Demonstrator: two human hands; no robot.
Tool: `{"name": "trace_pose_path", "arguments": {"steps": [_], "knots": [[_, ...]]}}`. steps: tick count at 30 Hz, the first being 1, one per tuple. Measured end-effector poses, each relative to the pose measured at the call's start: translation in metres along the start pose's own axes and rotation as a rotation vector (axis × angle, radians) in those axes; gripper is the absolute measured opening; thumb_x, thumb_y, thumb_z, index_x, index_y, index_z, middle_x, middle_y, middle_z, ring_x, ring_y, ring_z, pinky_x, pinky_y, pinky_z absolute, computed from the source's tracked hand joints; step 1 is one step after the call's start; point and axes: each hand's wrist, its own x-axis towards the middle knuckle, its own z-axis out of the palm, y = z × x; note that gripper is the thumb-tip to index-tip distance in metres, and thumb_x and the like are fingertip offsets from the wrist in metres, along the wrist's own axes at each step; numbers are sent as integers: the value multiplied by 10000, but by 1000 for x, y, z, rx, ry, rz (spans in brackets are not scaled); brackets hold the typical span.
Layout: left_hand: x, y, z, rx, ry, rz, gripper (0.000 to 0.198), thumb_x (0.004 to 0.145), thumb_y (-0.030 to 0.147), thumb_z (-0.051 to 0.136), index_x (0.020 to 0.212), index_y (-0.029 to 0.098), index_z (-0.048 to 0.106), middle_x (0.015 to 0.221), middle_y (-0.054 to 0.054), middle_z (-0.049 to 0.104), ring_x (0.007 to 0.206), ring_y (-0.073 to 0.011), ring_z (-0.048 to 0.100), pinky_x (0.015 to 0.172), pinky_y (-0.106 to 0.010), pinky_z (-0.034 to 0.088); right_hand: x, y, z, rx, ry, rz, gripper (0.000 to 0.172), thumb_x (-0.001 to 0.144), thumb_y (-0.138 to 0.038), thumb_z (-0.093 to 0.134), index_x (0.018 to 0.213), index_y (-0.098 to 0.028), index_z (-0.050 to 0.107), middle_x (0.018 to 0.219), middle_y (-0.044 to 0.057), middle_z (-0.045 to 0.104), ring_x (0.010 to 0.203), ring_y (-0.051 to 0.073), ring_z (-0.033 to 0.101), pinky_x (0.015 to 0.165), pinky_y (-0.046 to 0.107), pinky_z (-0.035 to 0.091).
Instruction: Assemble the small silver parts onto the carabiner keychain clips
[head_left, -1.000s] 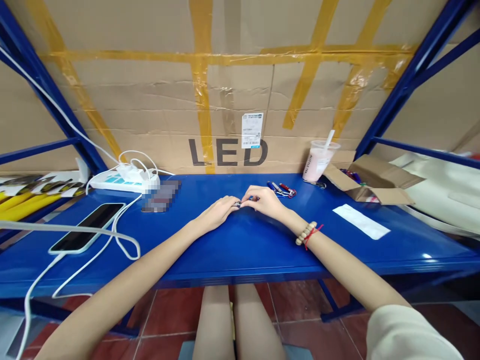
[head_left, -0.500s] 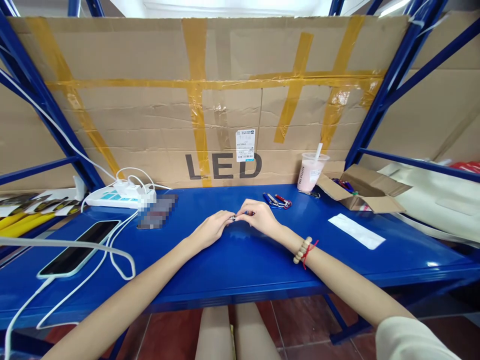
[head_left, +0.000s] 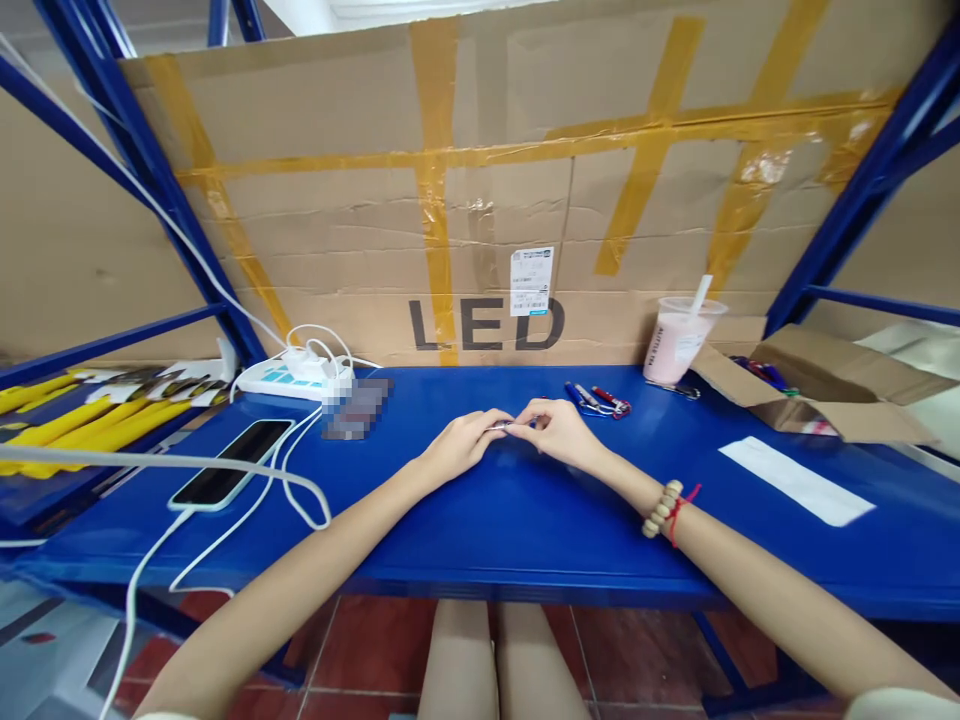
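Above the blue tabletop, my left hand and my right hand meet fingertip to fingertip. Both are closed in a pinch on a small silvery metal piece, mostly hidden by the fingers, so its kind is unclear. Just beyond my right hand lies a small group of blue, silver and red clip-like pieces. A beaded bracelet with a red string is on my right wrist.
At the left are a phone with a white cable, a power strip and yellow-handled items. A drink cup, an open cardboard box and a white strip are on the right. Taped cardboard stands behind.
The view has turned left, so everything sits further right in the picture. Both hands stay together at the small metal piece, which now shows as a slimmer sliver between the fingers.
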Motion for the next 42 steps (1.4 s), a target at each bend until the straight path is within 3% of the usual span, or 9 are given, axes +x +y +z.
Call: {"name": "trace_pose_path", "arguments": {"steps": [9,17,27,42], "knots": [[2,2,1,107,-13,-142,188,916,226,378,1052,196,503,985,-42,641,883,-166,612,764,-246,463,2,3,-9,-399,54,-210,294,792,-477,553,733,-220,683,795,12,650,543,89,537,480,209,345],[2,-2,2,131,34,-123,217,929,220,327,1059,186,497,1025,-51,629,906,-173,605,757,-258,464,2,4,-12,-422,55,-371,262,846,-422,504,878,-242,691,891,26,644,645,113,587,554,217,405],[1,-4,3,151,-65,-69,212,934,227,307,1019,187,498,988,-44,622,868,-162,599,728,-241,453,3,2,-13,-377,6,-385,243,829,-401,538,823,-228,708,851,25,644,671,118,586,564,220,394],[1,-8,2,109,-153,-42,248,938,260,310,1084,196,500,1024,-43,624,873,-170,604,721,-248,460,8,16,-9,-179,-40,-213,325,733,-508,604,758,-197,693,822,26,642,567,92,526,531,227,377]]}}
